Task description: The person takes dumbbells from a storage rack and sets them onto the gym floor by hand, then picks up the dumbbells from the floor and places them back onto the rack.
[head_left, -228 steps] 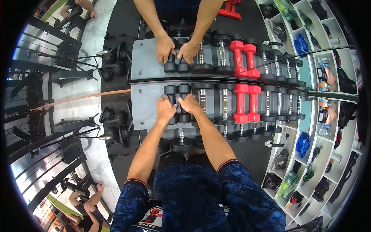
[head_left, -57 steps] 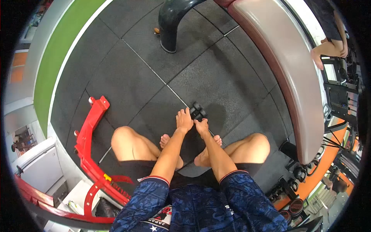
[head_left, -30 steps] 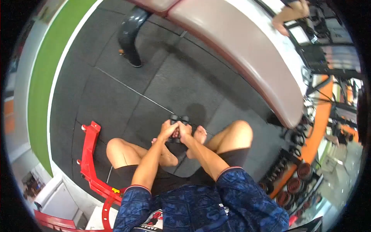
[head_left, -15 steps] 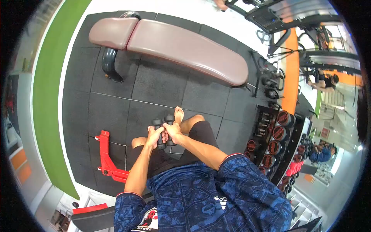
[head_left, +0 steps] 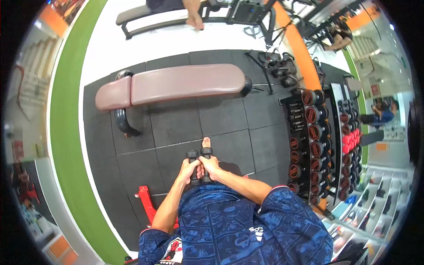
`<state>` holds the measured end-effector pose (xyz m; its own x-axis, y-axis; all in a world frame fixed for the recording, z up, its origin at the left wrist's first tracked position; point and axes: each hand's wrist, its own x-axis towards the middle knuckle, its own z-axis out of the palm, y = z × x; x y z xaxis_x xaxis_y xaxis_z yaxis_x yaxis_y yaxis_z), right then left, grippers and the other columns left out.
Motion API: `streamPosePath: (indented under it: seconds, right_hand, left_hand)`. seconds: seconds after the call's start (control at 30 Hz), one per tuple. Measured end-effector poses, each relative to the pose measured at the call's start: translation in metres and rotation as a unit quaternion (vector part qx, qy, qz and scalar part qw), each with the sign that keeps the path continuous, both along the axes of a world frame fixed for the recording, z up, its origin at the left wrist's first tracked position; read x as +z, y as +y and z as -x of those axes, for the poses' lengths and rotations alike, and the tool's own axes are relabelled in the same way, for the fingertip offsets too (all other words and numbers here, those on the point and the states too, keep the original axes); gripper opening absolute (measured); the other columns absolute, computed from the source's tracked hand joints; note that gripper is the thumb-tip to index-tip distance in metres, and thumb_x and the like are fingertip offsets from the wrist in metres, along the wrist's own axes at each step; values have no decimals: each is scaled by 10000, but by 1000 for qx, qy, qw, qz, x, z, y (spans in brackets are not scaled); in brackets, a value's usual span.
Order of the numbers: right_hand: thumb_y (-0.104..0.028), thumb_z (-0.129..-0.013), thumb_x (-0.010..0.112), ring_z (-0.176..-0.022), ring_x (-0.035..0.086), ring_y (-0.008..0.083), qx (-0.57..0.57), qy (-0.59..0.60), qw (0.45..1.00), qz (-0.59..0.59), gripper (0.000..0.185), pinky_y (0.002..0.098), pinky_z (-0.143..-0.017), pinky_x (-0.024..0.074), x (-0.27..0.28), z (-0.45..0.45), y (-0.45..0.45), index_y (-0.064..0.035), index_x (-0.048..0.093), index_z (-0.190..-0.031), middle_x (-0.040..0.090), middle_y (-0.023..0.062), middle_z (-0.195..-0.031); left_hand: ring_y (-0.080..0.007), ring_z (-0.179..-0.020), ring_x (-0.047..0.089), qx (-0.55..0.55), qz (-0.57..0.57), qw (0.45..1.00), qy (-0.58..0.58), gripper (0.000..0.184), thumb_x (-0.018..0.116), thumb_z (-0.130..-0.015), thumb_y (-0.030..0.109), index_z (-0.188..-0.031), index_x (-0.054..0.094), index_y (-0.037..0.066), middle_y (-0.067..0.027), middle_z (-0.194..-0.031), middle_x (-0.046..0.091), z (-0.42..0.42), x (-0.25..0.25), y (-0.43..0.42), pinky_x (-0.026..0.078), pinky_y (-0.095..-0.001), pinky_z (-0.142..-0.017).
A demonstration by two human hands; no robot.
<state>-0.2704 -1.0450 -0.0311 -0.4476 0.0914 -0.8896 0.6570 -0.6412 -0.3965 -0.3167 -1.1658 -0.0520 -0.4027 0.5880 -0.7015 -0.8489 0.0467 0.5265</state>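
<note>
My left hand (head_left: 188, 170) is wrapped round a black dumbbell (head_left: 192, 154) in front of my waist. Beside it, my right hand (head_left: 209, 166) grips a second black dumbbell (head_left: 206, 151). Both dumbbells point away from me, side by side, and the two hands are close together. Their upper heads show above my fingers, and the lower heads are partly covered by my hands. One bare foot (head_left: 206, 142) shows just beyond the right dumbbell.
A padded bench (head_left: 187, 82) stands ahead on dark floor tiles. A dumbbell rack (head_left: 330, 145) is at the right, with a mirror behind it. The red metal frame (head_left: 146, 202) lies low at the left. A person's bare foot (head_left: 194, 22) shows beyond the bench.
The view has risen and turned, so the whole bench and the rack now show. The dumbbells, earlier low near the floor between my feet, are now held up at my waist.
</note>
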Motion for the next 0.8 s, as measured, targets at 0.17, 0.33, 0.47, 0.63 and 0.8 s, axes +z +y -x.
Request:
streamPosePath:
  seconds: [0.17, 0.33, 0.47, 0.63, 0.8]
  right_hand:
    - [-158, -892, 521, -386, 534, 237, -103, 4, 995, 7, 225, 363, -351, 463, 8, -36, 11, 14, 515, -746, 538, 132, -531]
    - [-168, -879, 524, -377, 537, 242, -186, 21, 982, -20, 326, 366, -338, 459, 23, -66, 54, 35, 527, -624, 528, 148, -512]
    - [-156, -885, 514, -373, 531, 248, -265, 37, 963, -21, 323, 358, -339, 450, 14, -101, 109, 42, 528, -629, 536, 153, -525]
    - [-159, -895, 490, -418, 553, 270, -312, 62, 948, -9, 292, 376, -400, 485, 39, -151, 208, 37, 519, -681, 543, 142, -565]
    - [-140, -880, 493, -417, 536, 283, -393, 33, 919, -15, 278, 403, -396, 485, 63, -209, 313, 40, 497, -669, 524, 151, -558]
  left_hand:
    - [-181, -412, 538, -127, 20, 991, 22, 221, 553, -831, 107, -638, 520, 4, -110, -519, 539, -6, 29, 27, 427, -290, -378]
    - [-171, -411, 520, -222, 11, 975, 24, 175, 552, -825, 79, -683, 536, -22, -105, -541, 541, -20, 46, 85, 424, -294, -381]
    - [-175, -410, 520, -289, 7, 957, 35, 171, 552, -829, 80, -690, 540, -19, -101, -543, 542, -39, 50, 156, 417, -290, -383]
    - [-173, -442, 540, -366, 9, 929, 55, 157, 561, -812, 73, -685, 549, -17, -95, -549, 544, -79, 65, 268, 397, -279, -376]
    - [-167, -443, 531, -420, 3, 905, 63, 135, 560, -798, 56, -683, 548, -15, -83, -548, 533, -134, 93, 390, 398, -286, -383]
